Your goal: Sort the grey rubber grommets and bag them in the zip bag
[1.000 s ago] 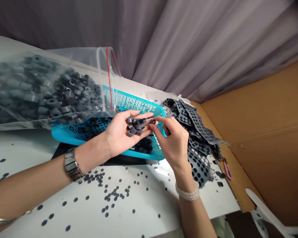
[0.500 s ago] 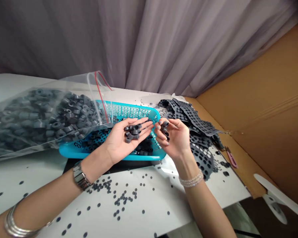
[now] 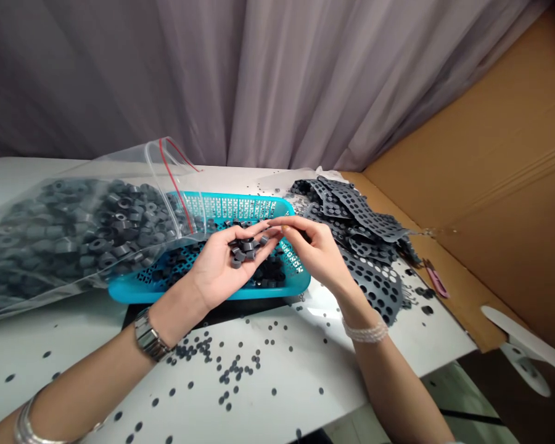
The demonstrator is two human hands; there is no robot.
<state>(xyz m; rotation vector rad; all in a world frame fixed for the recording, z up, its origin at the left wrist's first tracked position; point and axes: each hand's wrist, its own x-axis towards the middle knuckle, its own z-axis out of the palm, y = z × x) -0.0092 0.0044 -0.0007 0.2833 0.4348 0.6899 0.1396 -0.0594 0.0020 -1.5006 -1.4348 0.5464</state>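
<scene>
My left hand (image 3: 226, 262) lies palm up over the basket, with several small dark grey rings (image 3: 245, 250) heaped on its palm and lower fingers. One of these lies farther out, close to the fingertips. Palm down, my right hand (image 3: 312, 246) reaches across, its fingers bent and touching the left fingertips. A dark patch under its curled fingers looks like more rings, mostly hidden. Beneath both hands stands a blue perforated basket (image 3: 213, 295), with many dark pieces inside.
A clear zip bag (image 3: 97, 240) full of grey rings leans over the basket's left side. Punched dark sheets (image 3: 370, 222) are piled at the right, near a pink-handled cutter (image 3: 436, 279). Small black discs (image 3: 234, 370) are scattered across the white table (image 3: 314, 351). A cardboard wall (image 3: 481, 203) borders the right.
My right hand has turned from palm up with rings showing to palm down, and its fingers now lie over the left fingertips. My left hand still carries its rings. The view has shifted slightly.
</scene>
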